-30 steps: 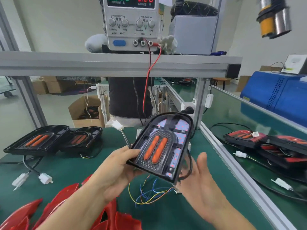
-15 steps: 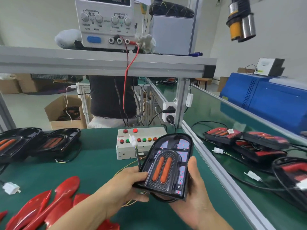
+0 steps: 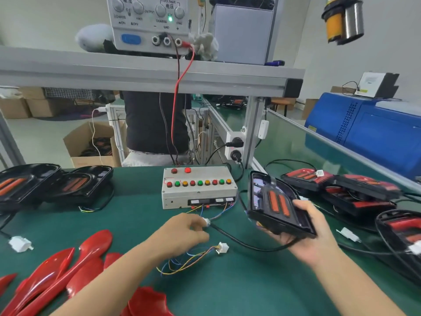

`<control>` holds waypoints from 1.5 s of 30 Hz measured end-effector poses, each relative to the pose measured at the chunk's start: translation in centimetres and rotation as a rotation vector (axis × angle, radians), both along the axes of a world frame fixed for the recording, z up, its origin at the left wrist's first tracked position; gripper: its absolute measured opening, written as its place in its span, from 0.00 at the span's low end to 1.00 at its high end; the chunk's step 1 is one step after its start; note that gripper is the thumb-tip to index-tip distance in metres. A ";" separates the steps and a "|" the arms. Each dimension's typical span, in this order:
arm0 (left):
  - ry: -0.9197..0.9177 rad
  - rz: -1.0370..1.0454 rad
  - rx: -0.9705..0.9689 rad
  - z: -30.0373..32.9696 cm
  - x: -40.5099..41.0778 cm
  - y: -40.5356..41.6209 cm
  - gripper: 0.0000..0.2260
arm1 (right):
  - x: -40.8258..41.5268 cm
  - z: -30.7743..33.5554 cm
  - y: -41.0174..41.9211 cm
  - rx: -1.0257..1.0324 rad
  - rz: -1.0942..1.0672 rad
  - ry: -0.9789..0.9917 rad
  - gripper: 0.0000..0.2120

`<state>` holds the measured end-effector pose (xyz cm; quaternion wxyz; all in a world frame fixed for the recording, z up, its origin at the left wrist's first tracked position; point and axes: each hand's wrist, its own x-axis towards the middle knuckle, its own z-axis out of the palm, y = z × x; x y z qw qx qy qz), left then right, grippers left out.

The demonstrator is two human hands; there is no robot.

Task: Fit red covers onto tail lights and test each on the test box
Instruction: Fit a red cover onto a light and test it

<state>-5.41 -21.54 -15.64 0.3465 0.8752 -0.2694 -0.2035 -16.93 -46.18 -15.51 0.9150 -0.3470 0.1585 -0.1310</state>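
My right hand (image 3: 312, 233) grips a black tail light (image 3: 275, 204) with two orange strips and no red cover, held tilted above the green mat right of the test box (image 3: 198, 190). Its black cable (image 3: 246, 244) runs left to a white connector (image 3: 206, 222) that my left hand (image 3: 182, 233) pinches just in front of the test box, where the box's coloured wires meet it. One red lamp on the box's top row glows. Several loose red covers (image 3: 68, 265) lie at the lower left.
Two uncovered black tail lights (image 3: 52, 185) sit at the left; several with red covers (image 3: 341, 190) are piled at the right with cables. A second white plug on coloured wires (image 3: 222, 247) lies near my left hand. A power supply (image 3: 150, 23) stands on the shelf above.
My left hand let go of the tail light and moved down to the white connector by the test box. My right hand carried the light to the right. The view dropped lower.
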 end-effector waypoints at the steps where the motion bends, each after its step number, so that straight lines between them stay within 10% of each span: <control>1: 0.006 -0.026 0.013 -0.2 -0.5 -0.3 0.14 | -0.1 -0.1 -0.3 -0.004 0.011 0.014 0.15; 11: -0.826 -0.165 0.504 -0.7 0.2 1.0 0.14 | 0.2 -2.3 -0.7 -0.264 0.164 0.378 0.16; 19: -0.304 -0.017 0.027 1.9 2.1 5.4 0.13 | 2.2 -2.1 1.9 -0.561 0.357 0.426 0.20; 23: -0.632 0.339 0.377 3.3 4.3 9.1 0.09 | 2.5 -2.4 2.0 -0.935 0.137 0.501 0.25; 31: -0.392 0.408 0.824 0.9 4.9 12.5 0.25 | 1.5 -0.6 2.3 -1.346 0.174 0.568 0.27; 40: -0.338 0.435 0.635 -0.1 5.9 13.0 0.15 | 0.5 -1.1 2.9 -1.449 0.166 0.567 0.26; 45: -0.277 0.559 -0.054 1.4 6.0 12.1 0.06 | -0.1 -1.6 3.5 -1.478 0.030 0.495 0.24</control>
